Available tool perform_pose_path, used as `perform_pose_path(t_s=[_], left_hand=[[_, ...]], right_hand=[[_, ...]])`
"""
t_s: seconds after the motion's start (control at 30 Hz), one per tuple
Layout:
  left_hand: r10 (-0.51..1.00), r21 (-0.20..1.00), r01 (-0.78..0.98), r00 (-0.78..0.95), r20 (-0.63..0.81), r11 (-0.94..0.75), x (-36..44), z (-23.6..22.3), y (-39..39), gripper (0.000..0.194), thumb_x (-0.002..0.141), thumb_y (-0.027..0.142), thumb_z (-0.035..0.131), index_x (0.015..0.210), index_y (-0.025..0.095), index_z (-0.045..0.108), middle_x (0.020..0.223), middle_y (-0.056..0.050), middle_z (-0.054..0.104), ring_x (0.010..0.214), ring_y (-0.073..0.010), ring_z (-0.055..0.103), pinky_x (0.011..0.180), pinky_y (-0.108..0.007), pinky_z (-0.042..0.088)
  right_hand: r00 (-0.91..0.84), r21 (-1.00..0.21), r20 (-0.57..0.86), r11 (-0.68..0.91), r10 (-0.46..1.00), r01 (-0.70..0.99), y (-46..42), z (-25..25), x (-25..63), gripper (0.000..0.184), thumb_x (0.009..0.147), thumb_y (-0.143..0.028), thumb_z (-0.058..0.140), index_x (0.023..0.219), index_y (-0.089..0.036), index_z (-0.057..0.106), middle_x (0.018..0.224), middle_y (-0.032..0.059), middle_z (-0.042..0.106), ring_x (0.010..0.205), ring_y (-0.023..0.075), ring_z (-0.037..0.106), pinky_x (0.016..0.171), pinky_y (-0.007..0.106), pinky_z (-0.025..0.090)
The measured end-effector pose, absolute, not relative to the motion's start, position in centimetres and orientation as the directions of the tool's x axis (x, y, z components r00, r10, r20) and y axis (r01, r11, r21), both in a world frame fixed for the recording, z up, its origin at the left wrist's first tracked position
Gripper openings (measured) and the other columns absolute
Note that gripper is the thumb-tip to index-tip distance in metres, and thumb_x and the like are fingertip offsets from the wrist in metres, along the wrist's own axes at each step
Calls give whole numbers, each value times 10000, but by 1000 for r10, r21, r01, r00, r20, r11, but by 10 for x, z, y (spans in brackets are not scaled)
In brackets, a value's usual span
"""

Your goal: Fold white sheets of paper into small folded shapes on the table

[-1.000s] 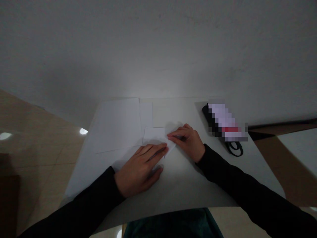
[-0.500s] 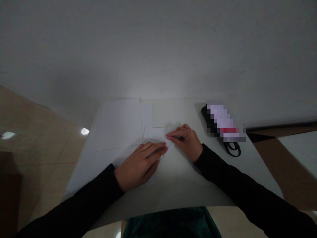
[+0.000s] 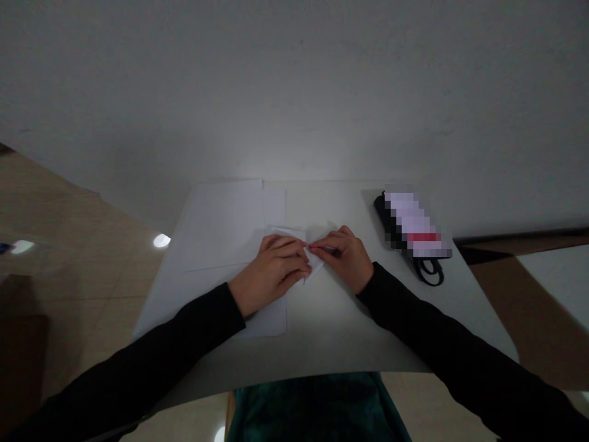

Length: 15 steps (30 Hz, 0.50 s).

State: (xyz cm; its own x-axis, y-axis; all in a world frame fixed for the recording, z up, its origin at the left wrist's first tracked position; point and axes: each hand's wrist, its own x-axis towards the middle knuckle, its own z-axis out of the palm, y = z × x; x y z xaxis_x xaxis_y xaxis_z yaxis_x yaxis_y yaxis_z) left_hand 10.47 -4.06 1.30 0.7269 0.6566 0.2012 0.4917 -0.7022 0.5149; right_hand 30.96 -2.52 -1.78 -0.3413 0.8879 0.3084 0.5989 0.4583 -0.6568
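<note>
As we looked down on the white table (image 3: 331, 331), our left hand (image 3: 271, 270) lay flat on the folded paper (image 3: 316, 265), fingers together and not gripping. That paper sat between both hands, on top of loose sheets (image 3: 221, 227). Our right hand (image 3: 343, 258) had its fingertips (image 3: 317, 247) closed on the paper's edge, almost touching the left's. Off to the right lay a pixelated object (image 3: 411, 224) with a black cord (image 3: 430, 276).

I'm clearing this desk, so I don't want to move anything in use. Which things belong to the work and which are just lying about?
In use:
- folded white paper
- left hand
- right hand

Lying about:
- flat white sheets
- black object with a blurred label
- black cord
</note>
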Motion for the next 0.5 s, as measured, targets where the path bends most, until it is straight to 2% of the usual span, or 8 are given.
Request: perform_pose_path(t_s=[0.1, 0.2, 0.3, 0.5], left_hand=[[642, 554, 439, 728, 241, -707, 105, 8, -39, 155, 918, 261, 526, 883, 202, 666, 984, -34, 655, 1137, -188, 535, 1006, -386, 355], [655, 581, 421, 703, 277, -697, 106, 4, -39, 133, 899, 259, 554, 882, 193, 669, 982, -50, 650, 1093, -181, 566, 926, -341, 431], [664, 580, 429, 694, 280, -693, 106, 3, -39, 112, 884, 249, 575, 876, 195, 672, 977, -47, 652, 1073, -181, 583, 914, -343, 448], [670, 585, 442, 698, 252, -680, 106, 6, -39, 96, 875, 235, 584, 866, 195, 670, 968, -39, 660, 1106, -185, 584, 927, -353, 448]], right_hand=[[-337, -631, 335, 475, 880, 613, -26, -19, 310, 102, 840, -277, 657, 843, -245, 753, 715, 21, 670, 708, 174, 521, 748, 366, 428], [-292, -604, 396, 486, 871, 631, -26, -22, 310, 83, 817, -261, 677, 836, -245, 756, 807, 52, 624, 828, 197, 534, 775, 365, 458], [-274, -592, 422, 492, 864, 639, -26, -24, 309, 82, 816, -260, 675, 835, -246, 754, 871, 65, 584, 901, 209, 528, 803, 372, 475], [-228, -487, 490, 481, 841, 729, -38, -18, 305, 58, 812, -260, 675, 802, -246, 730, 945, 62, 622, 940, 240, 498, 820, 434, 415]])
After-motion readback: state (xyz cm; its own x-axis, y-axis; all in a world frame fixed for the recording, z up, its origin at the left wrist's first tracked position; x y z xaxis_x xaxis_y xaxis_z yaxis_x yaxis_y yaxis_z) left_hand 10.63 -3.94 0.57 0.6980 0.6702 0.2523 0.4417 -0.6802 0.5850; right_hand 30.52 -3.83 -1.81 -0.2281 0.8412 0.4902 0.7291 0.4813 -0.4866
